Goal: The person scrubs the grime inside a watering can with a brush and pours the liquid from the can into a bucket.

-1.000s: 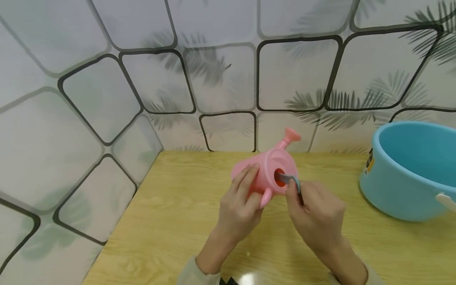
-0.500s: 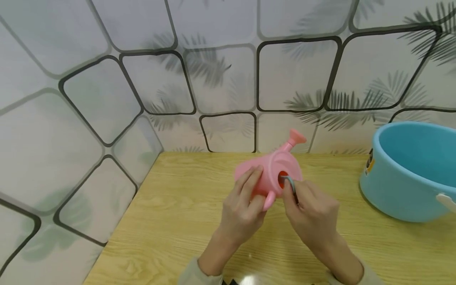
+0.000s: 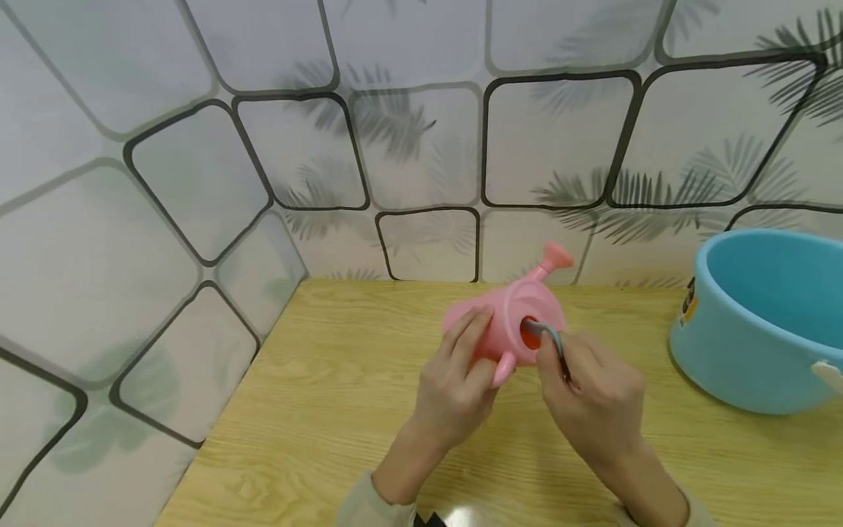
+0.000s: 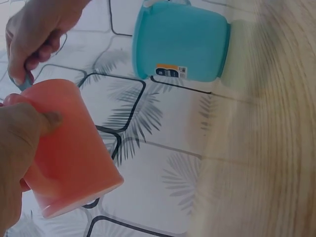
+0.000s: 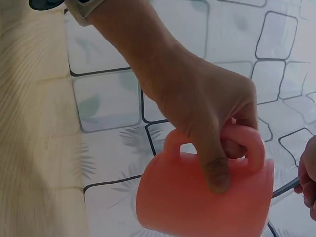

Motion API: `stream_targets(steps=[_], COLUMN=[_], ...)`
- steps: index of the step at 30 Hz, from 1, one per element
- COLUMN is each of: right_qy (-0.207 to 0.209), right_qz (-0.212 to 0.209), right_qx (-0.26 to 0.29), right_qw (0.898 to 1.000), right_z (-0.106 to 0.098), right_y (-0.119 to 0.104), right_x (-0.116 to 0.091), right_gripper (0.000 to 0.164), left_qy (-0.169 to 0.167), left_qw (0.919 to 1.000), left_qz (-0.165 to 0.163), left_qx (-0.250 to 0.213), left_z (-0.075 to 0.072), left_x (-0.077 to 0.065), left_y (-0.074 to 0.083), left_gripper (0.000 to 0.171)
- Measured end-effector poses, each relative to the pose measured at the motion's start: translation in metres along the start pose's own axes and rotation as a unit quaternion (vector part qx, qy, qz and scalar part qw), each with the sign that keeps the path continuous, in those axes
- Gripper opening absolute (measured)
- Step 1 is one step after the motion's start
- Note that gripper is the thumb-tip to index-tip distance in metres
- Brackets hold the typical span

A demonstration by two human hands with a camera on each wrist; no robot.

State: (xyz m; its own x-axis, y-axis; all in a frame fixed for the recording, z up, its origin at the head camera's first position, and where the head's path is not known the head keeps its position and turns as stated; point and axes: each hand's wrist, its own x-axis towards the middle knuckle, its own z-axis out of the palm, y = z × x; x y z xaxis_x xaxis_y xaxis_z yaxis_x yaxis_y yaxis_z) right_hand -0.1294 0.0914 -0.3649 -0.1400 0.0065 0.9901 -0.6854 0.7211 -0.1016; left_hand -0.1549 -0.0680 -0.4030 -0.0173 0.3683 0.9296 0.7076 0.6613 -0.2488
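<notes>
A pink toy-like watering can (image 3: pixel 506 316) is tilted above the table, its red round opening facing right and its spout pointing up and away. My left hand (image 3: pixel 457 388) grips the can; in the right wrist view that hand (image 5: pixel 207 113) has its thumb on the body and its fingers around the loop handle (image 5: pixel 247 140). With curled fingers my right hand (image 3: pixel 596 395) holds a slim tool with a curved grey-blue handle (image 3: pixel 552 334), its far end inside the opening. What the tip is like stays hidden in the can.
A light blue bucket (image 3: pixel 737 351) with a white handle mount (image 3: pixel 827 375) and a sticker stands on the wood-grain table (image 3: pixel 316 410) at the right. Patterned wall covering (image 3: pixel 421 154) rises behind and on the left.
The tool went deeper into the opening by half a second ago and is now drawn partly back out. Both hands and the watering can have shifted slightly right.
</notes>
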Motion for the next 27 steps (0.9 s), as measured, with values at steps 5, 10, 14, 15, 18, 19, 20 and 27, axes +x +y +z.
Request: stream_targets(steps=[5,10,14,15,18,19,20,27], right_qy=[-0.022,-0.133,-0.191,-0.201,-0.215,-0.215,-0.210,-0.114], right_qz=[-0.002,0.036,0.127,0.155,0.198,0.200,0.192,0.040], right_qx=[0.039,0.071,0.112,0.123,0.134,0.133,0.125,0.042], right_qw=[0.999,0.988,0.967,0.959,0.947,0.947,0.950,0.992], right_z=[-0.001,-0.009,-0.021,-0.024,-0.030,-0.030,-0.029,-0.005], right_y=[0.005,0.015,0.020,0.021,0.021,0.021,0.021,0.023], right_x=[-0.001,-0.003,-0.001,0.000,0.004,0.004,0.004,-0.002], right_gripper=[0.039,0.044,0.026,0.024,0.026,0.027,0.029,0.040], left_qy=[-0.006,-0.015,-0.021,-0.020,-0.017,-0.016,-0.017,-0.027], left_qw=[1.0000,0.9998,0.9995,0.9995,0.9994,0.9994,0.9994,0.9993], left_qz=[0.005,0.008,0.015,0.017,0.022,0.024,0.025,0.020], left_qx=[-0.004,-0.014,-0.018,-0.018,-0.019,-0.018,-0.018,-0.014], left_z=[-0.001,-0.003,-0.003,-0.003,-0.002,-0.002,-0.002,0.000], left_x=[0.000,-0.001,-0.001,-0.001,0.000,0.000,0.000,-0.002], left_y=[-0.002,-0.005,-0.007,-0.007,-0.007,-0.007,-0.008,-0.006], left_gripper=[0.035,0.036,0.036,0.036,0.036,0.036,0.036,0.037])
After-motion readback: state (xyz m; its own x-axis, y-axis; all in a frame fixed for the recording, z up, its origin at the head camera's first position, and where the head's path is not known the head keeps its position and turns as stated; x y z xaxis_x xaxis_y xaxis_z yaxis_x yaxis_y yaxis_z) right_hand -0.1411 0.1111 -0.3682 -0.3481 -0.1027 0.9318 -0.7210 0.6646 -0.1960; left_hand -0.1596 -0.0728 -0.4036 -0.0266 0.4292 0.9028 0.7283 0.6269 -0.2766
